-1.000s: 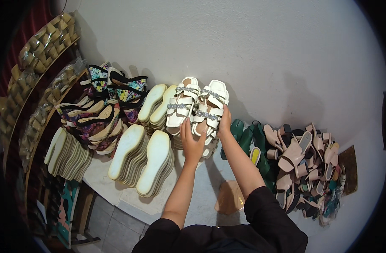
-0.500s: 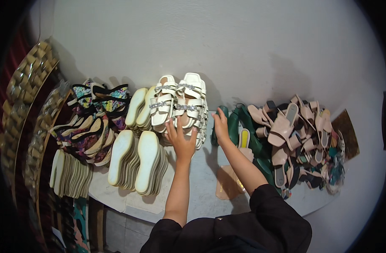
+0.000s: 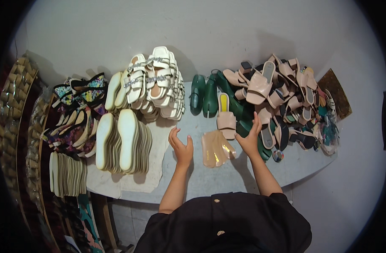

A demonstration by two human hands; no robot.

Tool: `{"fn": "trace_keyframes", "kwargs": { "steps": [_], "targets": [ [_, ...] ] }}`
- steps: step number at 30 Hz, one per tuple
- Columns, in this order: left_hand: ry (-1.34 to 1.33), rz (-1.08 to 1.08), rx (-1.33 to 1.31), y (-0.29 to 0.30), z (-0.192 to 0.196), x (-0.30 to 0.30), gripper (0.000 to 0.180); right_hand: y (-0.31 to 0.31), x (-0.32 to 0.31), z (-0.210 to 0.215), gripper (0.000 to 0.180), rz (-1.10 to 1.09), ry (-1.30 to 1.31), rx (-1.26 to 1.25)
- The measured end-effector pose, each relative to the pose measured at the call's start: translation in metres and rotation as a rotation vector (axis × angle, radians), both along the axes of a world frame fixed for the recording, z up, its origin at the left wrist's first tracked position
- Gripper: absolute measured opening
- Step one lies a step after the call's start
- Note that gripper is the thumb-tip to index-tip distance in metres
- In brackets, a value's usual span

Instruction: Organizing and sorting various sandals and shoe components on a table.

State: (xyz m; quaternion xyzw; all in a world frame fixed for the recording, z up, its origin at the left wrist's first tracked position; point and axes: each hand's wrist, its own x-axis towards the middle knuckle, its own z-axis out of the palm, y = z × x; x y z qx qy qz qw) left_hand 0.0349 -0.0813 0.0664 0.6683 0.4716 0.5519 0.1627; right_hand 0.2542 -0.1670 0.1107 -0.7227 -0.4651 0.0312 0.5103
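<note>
Both hands have left the white sandals (image 3: 153,82): left hand (image 3: 182,147) open, right hand (image 3: 250,137) open beside tan insoles (image 3: 216,147).

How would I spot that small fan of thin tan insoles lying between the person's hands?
Start at the grey worktable and find the dark green soles near its middle. Just in front of them, toward the person, lies the fan of thin tan insoles, between the left hand and right hand. Unlike the thick cream soles stacked on edge to the left, these are flat, translucent and splayed out.
</note>
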Motion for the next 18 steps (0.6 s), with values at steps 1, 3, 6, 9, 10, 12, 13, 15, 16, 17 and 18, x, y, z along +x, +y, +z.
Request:
{"fn": "trace_keyframes", "kwargs": {
  "steps": [1,3,6,9,10,12,13,15,16,17,18],
  "targets": [
    [0.061,-0.048,-0.081,-0.01,-0.005,-0.002,0.041,-0.015,0.004,-0.003,0.095,-0.033,-0.024,-0.024],
    [0.127,-0.08,-0.17,-0.028,-0.019,-0.011,0.043,-0.038,0.01,-0.019,0.095,-0.076,-0.05,-0.123],
    [0.402,-0.206,-0.345,-0.054,-0.055,-0.018,0.051,-0.069,0.02,-0.044,0.087,-0.128,-0.017,-0.208],
    [0.188,-0.337,-0.701,-0.069,-0.086,-0.008,0.061,-0.085,0.029,-0.06,0.07,-0.156,0.096,-0.189],
    [0.188,-0.338,-0.709,-0.07,-0.095,-0.002,0.061,-0.087,0.029,-0.06,0.07,-0.158,0.096,-0.197],
    [-0.099,-0.256,-0.99,-0.066,-0.104,0.008,0.058,-0.089,0.03,-0.059,0.064,-0.144,0.134,-0.196],
    [-0.096,-0.268,-0.998,-0.062,-0.101,0.015,0.058,-0.091,0.031,-0.059,0.064,-0.157,0.132,-0.202],
    [-0.393,-0.299,-1.156,-0.055,-0.091,0.03,0.048,-0.093,0.031,-0.057,0.059,-0.159,0.114,-0.157],
    [-0.391,-0.307,-1.158,-0.051,-0.091,0.033,0.048,-0.096,0.031,-0.055,0.059,-0.167,0.112,-0.157],
    [-0.341,-0.438,-1.21,-0.046,-0.09,0.035,0.049,-0.098,0.031,-0.053,0.057,-0.14,0.124,-0.169],
    [-0.287,-0.571,-1.257,-0.044,-0.089,0.038,0.051,-0.101,0.031,-0.052,0.055,-0.113,0.137,-0.181]
  ]
}}
